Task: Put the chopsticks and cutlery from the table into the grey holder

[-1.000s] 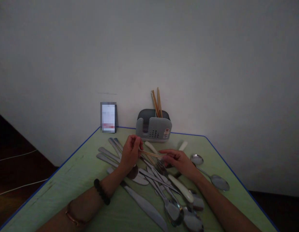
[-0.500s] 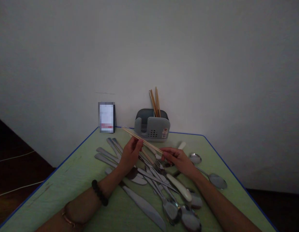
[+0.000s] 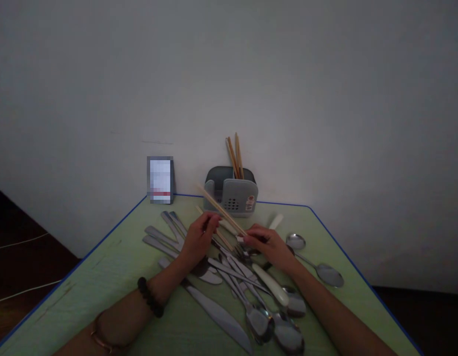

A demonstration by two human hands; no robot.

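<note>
My right hand (image 3: 268, 244) pinches the near end of a pair of wooden chopsticks (image 3: 218, 206), which slant up and away to the left toward the grey cutlery holder (image 3: 231, 196). My left hand (image 3: 199, 236) is closed with its fingertips on another wooden chopstick (image 3: 224, 240) that lies low over the heap. Both hands hover over a heap of steel knives, forks and spoons (image 3: 236, 282) on the green table (image 3: 103, 277). More chopsticks (image 3: 233, 155) stand in the holder.
A small card (image 3: 160, 180) leans against the wall at the table's back left corner. Two spoons (image 3: 317, 264) lie to the right of the heap. A white-handled utensil (image 3: 270, 284) lies under my right wrist. The table has a blue edge.
The chopsticks in my right hand have risen off the heap and tilted up, their far ends swinging toward the holder. My left hand has shifted slightly along them.
</note>
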